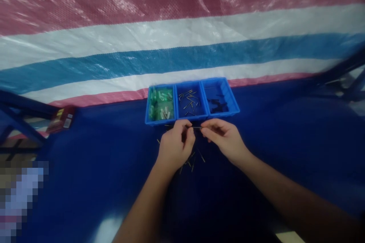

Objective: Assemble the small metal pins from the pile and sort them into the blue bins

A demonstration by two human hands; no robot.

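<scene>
My left hand (177, 142) and my right hand (224, 136) are close together just in front of the blue bins. A thin dark metal rod (196, 127) spans the gap between them, pinched at each end by thumb and fingertips. Its ends are hidden in the fingers. Several slim brass-coloured rods (202, 155) lie loose on the blue table below my hands. More such rods (188, 102) are scattered in the middle bin (205, 100). The left bin (147, 112) holds green bags and small pale cylindrical pieces (165, 113).
Black parts (218, 105) lie in the right bin (232, 98). A dark red packet (62, 119) sits at the table's far left, beside a blue metal frame (23, 104). Striped plastic sheeting (171, 59) hangs behind the blue table (99, 159). Something yellowish (289, 237) shows at the bottom edge.
</scene>
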